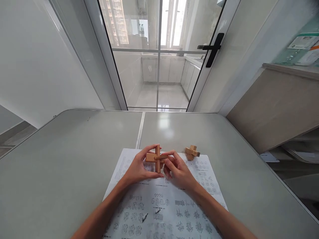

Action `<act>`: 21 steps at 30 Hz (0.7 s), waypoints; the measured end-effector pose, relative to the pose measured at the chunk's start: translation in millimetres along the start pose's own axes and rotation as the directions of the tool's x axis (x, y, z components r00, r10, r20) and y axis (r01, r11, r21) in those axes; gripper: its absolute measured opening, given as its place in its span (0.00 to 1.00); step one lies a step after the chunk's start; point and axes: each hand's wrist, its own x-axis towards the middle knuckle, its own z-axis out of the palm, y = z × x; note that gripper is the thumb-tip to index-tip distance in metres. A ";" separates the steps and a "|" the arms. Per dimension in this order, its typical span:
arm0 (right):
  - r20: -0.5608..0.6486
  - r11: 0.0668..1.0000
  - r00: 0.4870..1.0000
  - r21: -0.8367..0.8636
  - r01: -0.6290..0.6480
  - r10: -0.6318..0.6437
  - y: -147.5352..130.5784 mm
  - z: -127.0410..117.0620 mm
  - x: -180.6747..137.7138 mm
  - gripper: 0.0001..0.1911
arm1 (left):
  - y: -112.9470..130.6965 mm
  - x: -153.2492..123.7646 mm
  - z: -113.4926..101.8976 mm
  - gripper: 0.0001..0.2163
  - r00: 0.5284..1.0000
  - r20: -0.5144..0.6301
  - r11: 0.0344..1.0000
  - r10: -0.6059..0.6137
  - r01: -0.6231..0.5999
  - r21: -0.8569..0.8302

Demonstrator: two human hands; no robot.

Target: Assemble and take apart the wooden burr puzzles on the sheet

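Observation:
Between my two hands is a wooden interlocking puzzle [158,159], made of light brown bars that cross one another. My left hand [139,167] grips its upright bar, thumb at the bottom end and fingers at the top. With thumb and fingers pinched, my right hand [178,169] holds the bar that sticks out to the right. A printed sheet [159,196] with rows of small puzzle drawings lies under both hands. Just beyond the right hand, a second wooden puzzle [191,152] of crossed blocks rests at the sheet's far right edge.
The grey table [62,172] has a pale seam [141,129] running away from me. Behind it stands a glass door [159,66] with a black handle [213,49]. On the right, a shelf unit [276,103] carries a clear plastic container [299,49].

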 end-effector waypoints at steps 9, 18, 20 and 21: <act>-0.028 0.708 0.891 -0.618 0.342 -0.454 -7.1 -4.7 -4.4 0.11 | -0.6 -1.4 3.3 0.40 0.991 -0.083 0.976 0.106 -0.088 0.197; -0.004 0.718 0.926 -0.632 0.290 -0.377 1.2 -13.7 -1.7 0.08 | -3.4 1.0 1.2 0.37 0.996 -0.029 0.964 0.084 -0.074 0.254; -0.019 0.738 0.935 -0.620 0.267 -0.354 0.8 -13.6 -1.6 0.08 | -3.5 1.3 0.6 0.36 0.997 -0.033 0.964 0.072 -0.061 0.259; -0.026 0.746 0.938 -0.614 0.257 -0.345 0.6 -13.4 -1.6 0.08 | -4.0 1.3 0.3 0.36 0.997 -0.033 0.966 0.068 -0.057 0.252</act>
